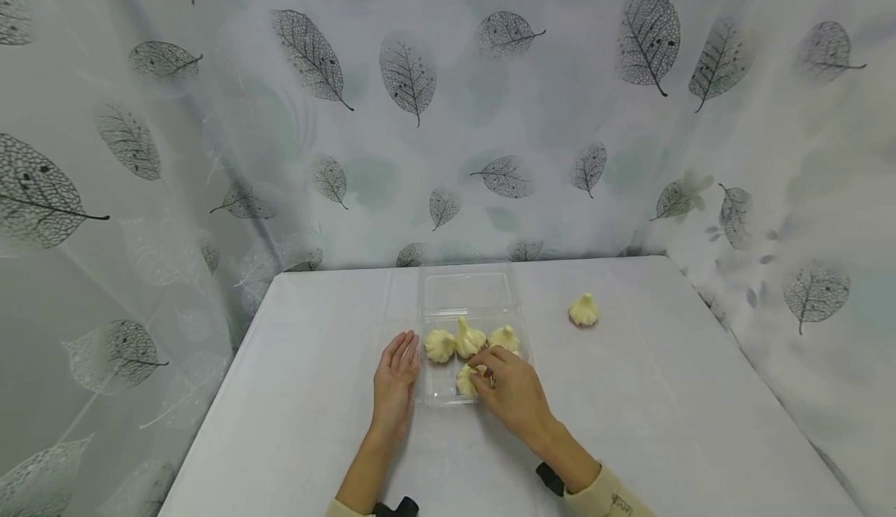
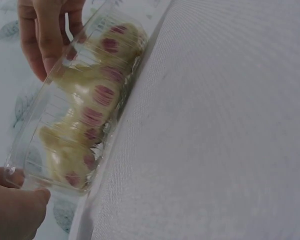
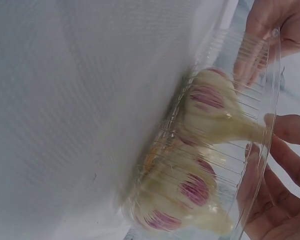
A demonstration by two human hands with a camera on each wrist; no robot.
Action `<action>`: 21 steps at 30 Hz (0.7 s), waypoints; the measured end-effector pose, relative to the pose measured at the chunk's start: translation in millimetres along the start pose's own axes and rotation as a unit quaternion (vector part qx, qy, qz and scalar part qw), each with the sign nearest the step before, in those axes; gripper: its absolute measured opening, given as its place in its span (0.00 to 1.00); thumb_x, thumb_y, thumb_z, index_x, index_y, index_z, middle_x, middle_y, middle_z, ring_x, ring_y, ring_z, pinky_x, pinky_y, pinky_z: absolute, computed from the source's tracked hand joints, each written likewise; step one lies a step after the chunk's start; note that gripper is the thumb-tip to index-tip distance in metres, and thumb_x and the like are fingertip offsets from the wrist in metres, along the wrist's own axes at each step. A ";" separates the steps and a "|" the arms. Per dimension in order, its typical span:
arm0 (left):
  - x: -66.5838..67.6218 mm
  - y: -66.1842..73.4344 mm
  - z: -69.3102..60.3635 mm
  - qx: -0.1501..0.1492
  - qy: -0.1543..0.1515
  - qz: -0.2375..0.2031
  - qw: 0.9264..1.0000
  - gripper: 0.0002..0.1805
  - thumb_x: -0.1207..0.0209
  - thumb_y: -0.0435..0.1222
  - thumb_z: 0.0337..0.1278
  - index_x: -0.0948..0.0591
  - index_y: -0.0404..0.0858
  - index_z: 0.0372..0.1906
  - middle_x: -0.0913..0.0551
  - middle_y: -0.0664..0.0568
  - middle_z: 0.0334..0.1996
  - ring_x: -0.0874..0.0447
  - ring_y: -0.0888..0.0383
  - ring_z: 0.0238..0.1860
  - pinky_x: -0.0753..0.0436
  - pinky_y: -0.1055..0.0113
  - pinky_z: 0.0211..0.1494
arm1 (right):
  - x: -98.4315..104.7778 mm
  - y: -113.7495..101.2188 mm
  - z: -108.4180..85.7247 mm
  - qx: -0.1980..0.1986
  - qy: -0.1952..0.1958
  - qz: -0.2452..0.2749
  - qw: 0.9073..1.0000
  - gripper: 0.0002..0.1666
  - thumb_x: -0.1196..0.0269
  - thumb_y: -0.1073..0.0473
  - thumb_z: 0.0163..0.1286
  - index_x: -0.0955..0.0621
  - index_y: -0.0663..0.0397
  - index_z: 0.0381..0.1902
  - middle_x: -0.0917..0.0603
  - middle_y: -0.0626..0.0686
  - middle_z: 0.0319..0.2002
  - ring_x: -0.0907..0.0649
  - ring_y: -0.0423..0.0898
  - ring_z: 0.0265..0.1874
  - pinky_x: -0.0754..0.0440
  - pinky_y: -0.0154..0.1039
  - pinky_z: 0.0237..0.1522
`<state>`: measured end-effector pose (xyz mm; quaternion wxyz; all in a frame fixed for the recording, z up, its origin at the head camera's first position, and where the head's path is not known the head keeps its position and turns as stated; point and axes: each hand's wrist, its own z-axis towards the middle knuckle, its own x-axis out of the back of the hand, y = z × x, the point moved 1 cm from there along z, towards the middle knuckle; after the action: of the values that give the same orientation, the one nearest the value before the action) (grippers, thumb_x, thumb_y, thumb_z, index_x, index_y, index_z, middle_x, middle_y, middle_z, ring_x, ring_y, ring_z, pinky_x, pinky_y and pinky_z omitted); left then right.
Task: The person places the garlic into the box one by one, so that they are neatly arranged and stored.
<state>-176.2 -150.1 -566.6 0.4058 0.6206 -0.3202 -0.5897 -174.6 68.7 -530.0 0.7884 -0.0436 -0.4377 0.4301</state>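
A clear plastic clamshell box stands on the table with several pale garlic bulbs inside. Along its left side lies my left hand, fingers straight against the wall. The left wrist view has that hand at one end of the box. My right hand reaches over the front right of the box. Its thumb and fingers pinch the stem of a garlic bulb that sits inside. Through the ribbed wall, purple patches show on the bulbs.
The box's lid is folded open toward the back of the table. One more garlic bulb lies on the white tabletop, to the right of the box. A leaf-patterned curtain hangs behind the table and at both sides.
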 end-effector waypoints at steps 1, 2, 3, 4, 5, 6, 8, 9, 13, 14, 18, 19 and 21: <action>-0.1 -0.2 0.4 -0.001 0.000 0.000 1.000 0.34 0.56 0.18 0.74 0.45 0.32 0.80 0.42 0.40 0.80 0.44 0.48 0.82 0.31 0.72 0.77 | 0.5 0.0 0.4 -0.003 -0.002 0.001 1.000 0.14 0.20 0.65 0.56 0.11 0.49 0.39 0.13 0.46 0.38 0.15 0.42 0.28 0.18 0.29 0.26; -0.1 -0.1 0.7 -0.003 -0.002 0.001 1.000 0.34 0.56 0.18 0.74 0.45 0.32 0.80 0.42 0.39 0.80 0.45 0.47 0.82 0.32 0.71 0.77 | 1.1 0.1 0.8 -0.005 -0.003 0.002 1.000 0.14 0.20 0.64 0.56 0.11 0.50 0.40 0.13 0.47 0.38 0.15 0.42 0.28 0.18 0.29 0.26; -0.1 -0.1 0.9 -0.005 -0.003 0.000 1.000 0.34 0.56 0.17 0.73 0.45 0.31 0.80 0.43 0.39 0.80 0.45 0.47 0.82 0.32 0.70 0.77 | 1.9 0.2 1.1 -0.008 -0.006 0.004 1.000 0.14 0.19 0.63 0.57 0.11 0.50 0.41 0.13 0.47 0.39 0.15 0.42 0.28 0.18 0.29 0.25; -0.2 0.0 1.0 -0.005 -0.003 0.000 1.000 0.34 0.56 0.17 0.73 0.45 0.31 0.80 0.43 0.38 0.80 0.45 0.47 0.82 0.32 0.70 0.78 | 2.6 0.4 1.5 -0.012 -0.007 0.005 1.000 0.15 0.19 0.62 0.57 0.11 0.50 0.42 0.12 0.47 0.39 0.15 0.42 0.28 0.18 0.28 0.25; -0.2 0.1 1.0 -0.005 -0.003 -0.002 1.000 0.34 0.56 0.17 0.73 0.46 0.30 0.80 0.43 0.38 0.80 0.45 0.46 0.82 0.32 0.70 0.78 | 3.5 0.5 1.9 -0.015 -0.009 0.006 1.000 0.16 0.19 0.62 0.57 0.11 0.50 0.43 0.12 0.47 0.40 0.15 0.41 0.28 0.18 0.28 0.26; -0.2 0.1 1.1 -0.005 -0.004 -0.003 1.000 0.34 0.56 0.17 0.73 0.46 0.30 0.80 0.43 0.37 0.81 0.46 0.46 0.82 0.33 0.69 0.78 | 4.4 0.7 2.4 -0.017 -0.010 0.008 1.000 0.17 0.19 0.61 0.57 0.11 0.50 0.44 0.12 0.48 0.40 0.15 0.41 0.28 0.18 0.28 0.26; -0.1 0.3 0.8 -0.004 -0.004 -0.001 1.000 0.34 0.56 0.17 0.73 0.46 0.29 0.80 0.43 0.37 0.81 0.46 0.46 0.82 0.33 0.68 0.78 | 6.3 0.9 3.3 -0.020 -0.010 0.011 1.000 0.18 0.19 0.60 0.57 0.11 0.50 0.45 0.12 0.49 0.41 0.15 0.41 0.28 0.17 0.28 0.26; 0.0 0.2 0.6 -0.003 -0.003 0.002 1.000 0.34 0.56 0.17 0.73 0.46 0.29 0.80 0.43 0.37 0.81 0.46 0.45 0.82 0.33 0.68 0.78 | 7.5 1.0 3.7 -0.020 -0.008 0.012 1.000 0.18 0.19 0.60 0.57 0.11 0.51 0.45 0.12 0.49 0.41 0.15 0.40 0.28 0.17 0.29 0.27; 0.4 0.6 0.0 -0.004 -0.002 0.013 1.000 0.33 0.56 0.17 0.73 0.46 0.29 0.80 0.43 0.36 0.80 0.46 0.44 0.82 0.33 0.68 0.78 | 12.9 3.2 6.1 -0.017 0.005 0.010 1.000 0.16 0.19 0.62 0.57 0.11 0.52 0.43 0.12 0.48 0.41 0.14 0.41 0.29 0.15 0.29 0.28; 0.4 0.7 -0.1 -0.003 -0.001 0.013 1.000 0.33 0.55 0.17 0.73 0.45 0.29 0.80 0.43 0.36 0.80 0.46 0.44 0.82 0.33 0.68 0.78 | 14.7 4.3 6.9 -0.015 0.010 0.010 1.000 0.16 0.19 0.62 0.57 0.11 0.52 0.43 0.12 0.48 0.40 0.14 0.42 0.30 0.15 0.30 0.29; -0.6 1.7 -0.3 -0.002 0.002 0.012 1.000 0.33 0.55 0.18 0.73 0.44 0.31 0.80 0.42 0.38 0.80 0.45 0.46 0.82 0.31 0.69 0.77 | 22.3 12.5 10.4 -0.013 0.034 0.007 0.999 0.14 0.21 0.63 0.59 0.11 0.54 0.43 0.12 0.49 0.39 0.13 0.44 0.30 0.12 0.34 0.28; -0.8 1.8 -0.2 -0.002 0.001 0.011 1.000 0.33 0.55 0.18 0.73 0.44 0.31 0.80 0.42 0.38 0.80 0.45 0.46 0.82 0.31 0.69 0.77 | 24.3 15.4 11.4 -0.014 0.041 0.007 0.999 0.14 0.21 0.63 0.59 0.11 0.55 0.43 0.12 0.50 0.39 0.13 0.45 0.30 0.12 0.36 0.29; -0.9 1.6 0.5 -0.001 0.001 0.009 1.000 0.33 0.55 0.17 0.73 0.44 0.31 0.80 0.42 0.38 0.80 0.45 0.47 0.82 0.32 0.69 0.77 | 28.6 22.4 13.0 -0.020 0.052 0.008 0.998 0.14 0.21 0.63 0.60 0.11 0.56 0.43 0.12 0.51 0.39 0.13 0.45 0.30 0.11 0.39 0.29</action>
<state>-176.6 -150.1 -564.8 0.4119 0.6179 -0.3247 -0.5858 -191.3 99.2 -513.4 0.8059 -0.0851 -0.4040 0.4244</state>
